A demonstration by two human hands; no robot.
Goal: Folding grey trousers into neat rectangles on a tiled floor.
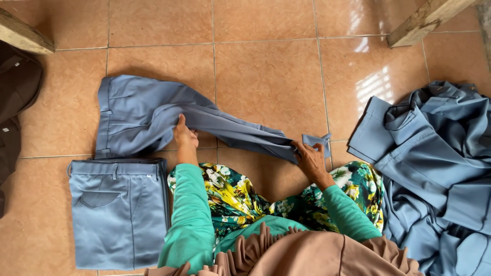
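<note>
Trousers [153,115] of blue-grey cloth lie across the middle of the frame on the tan tiled floor [271,76]. Their long axis runs from the upper left down toward the right: the waistband stands at the left end, near the upper left of the frame, and the legs stretch to the hem at the centre right. The waist part lies flat on the tiles, while the legs are gathered into a narrow raised band between the two hands.

Near the middle of that band, the left hand [184,137] has its grip clamped on the cloth, thumb and fingers pinched together on a fold just where the legs leave the seat. At the hem end, the right hand [311,159] has its grip shut on the leg ends, the fingers curled over the cloth, with a small flap of hem showing just past them.

Directly below the waist part, at the lower left, lies a folded pair of trousers [120,212] of the same colour, touching it. At the right edge sits a heap of blue-grey garments [434,168], loose and rumpled.
</note>
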